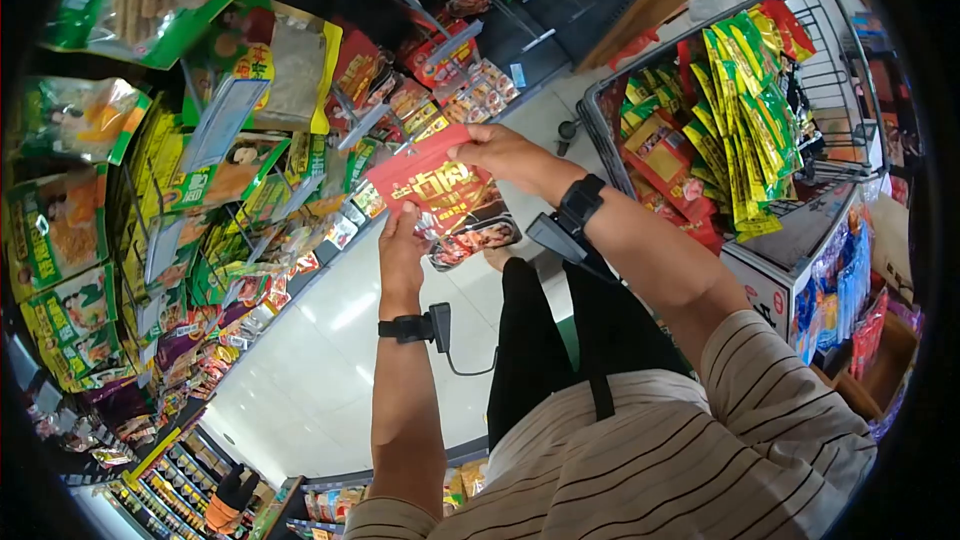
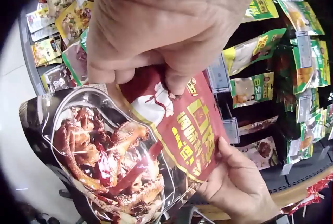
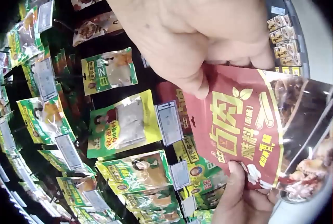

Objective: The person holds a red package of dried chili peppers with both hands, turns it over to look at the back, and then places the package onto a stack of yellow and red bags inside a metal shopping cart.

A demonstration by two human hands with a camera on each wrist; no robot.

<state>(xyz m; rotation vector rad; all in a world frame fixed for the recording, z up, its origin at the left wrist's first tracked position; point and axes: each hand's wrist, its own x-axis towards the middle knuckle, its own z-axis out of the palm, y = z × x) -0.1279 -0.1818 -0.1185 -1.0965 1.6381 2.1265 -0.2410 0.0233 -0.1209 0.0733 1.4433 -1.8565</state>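
Observation:
A red seasoning packet with gold Chinese lettering is held out in front of the person between both hands. Its lower part carries a photo of braised meat on a dark ground. The left hand pinches one side edge of the packet, thumb on the printed front. At the opposite top corner the right hand grips it, with the thumb on the front face. Both hands' other fingers are partly hidden behind the packet.
Green and yellow seasoning bags hang on hooks with price tags along the shelf at left. A wire shopping cart stands at right, holding several yellow-green packets and red packets. Pale tiled floor lies below.

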